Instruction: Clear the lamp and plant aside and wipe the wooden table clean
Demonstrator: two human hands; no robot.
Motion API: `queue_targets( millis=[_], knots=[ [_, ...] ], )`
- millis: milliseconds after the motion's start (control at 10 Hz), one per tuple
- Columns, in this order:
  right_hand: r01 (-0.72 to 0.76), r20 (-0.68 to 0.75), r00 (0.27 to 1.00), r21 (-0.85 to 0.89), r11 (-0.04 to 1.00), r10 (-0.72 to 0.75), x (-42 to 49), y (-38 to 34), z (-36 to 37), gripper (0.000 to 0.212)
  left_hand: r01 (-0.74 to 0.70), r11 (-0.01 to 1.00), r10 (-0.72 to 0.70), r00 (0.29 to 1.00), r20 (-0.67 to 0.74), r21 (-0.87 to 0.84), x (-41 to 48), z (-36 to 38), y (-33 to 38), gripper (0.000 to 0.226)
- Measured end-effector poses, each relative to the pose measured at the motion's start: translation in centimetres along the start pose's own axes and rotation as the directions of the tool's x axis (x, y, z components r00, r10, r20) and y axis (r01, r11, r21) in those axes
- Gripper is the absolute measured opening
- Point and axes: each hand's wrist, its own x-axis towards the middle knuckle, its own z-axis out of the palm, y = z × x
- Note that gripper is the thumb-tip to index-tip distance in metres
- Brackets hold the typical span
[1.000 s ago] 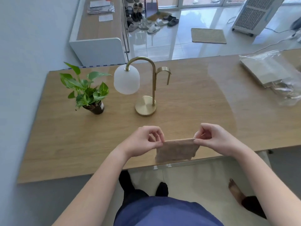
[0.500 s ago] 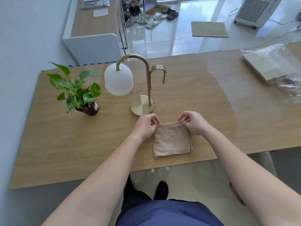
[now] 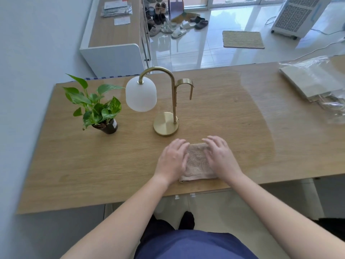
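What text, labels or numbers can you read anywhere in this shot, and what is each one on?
None can be read.
Plant pot: small white label on its side, too small to read.
Papers on the far cabinet: print too blurred to read.
White note beside them: blurred.
Bagged item on the table's right end: no text visible.

Lamp (image 3: 165,101), plant (image 3: 97,105) upright on table (image 3: 74,165)

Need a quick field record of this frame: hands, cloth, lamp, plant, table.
left hand: open, flat on cloth's left side
right hand: open, flat on cloth's right side
folded beige terry cloth: lying near table's front edge
brass lamp with white glass shade: upright, just behind cloth
small green plant in dark pot: upright, left of lamp
wooden table: lamp and plant not yet moved
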Motion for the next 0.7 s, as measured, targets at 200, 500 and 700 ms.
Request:
queue_targets(
  millis=[200, 500, 700],
  knots=[
    [0.069, 0.154, 0.987, -0.142, 0.987, -0.047, -4.4, 0.4, 5.2, 0.065, -0.012, 0.978, -0.039, 0.970, 0.242, 0.206, -4.3, 2.7, -0.5, 0.071],
    [0.050, 0.237, 0.971, -0.224, 0.973, 0.005, -4.4, 0.1, 4.8, 0.068, 0.026, 0.963, -0.114, 0.942, 0.315, 0.270, -3.8, 2.1, 0.0, 0.071],
    [-0.025, 0.315, 0.947, -0.106, 0.994, 0.057, -2.8, -1.0, 1.4, 0.066, 0.065, 0.998, -0.066, 0.988, 0.142, 0.013, -5.3, -1.7, 0.1, 0.059]
  ],
)
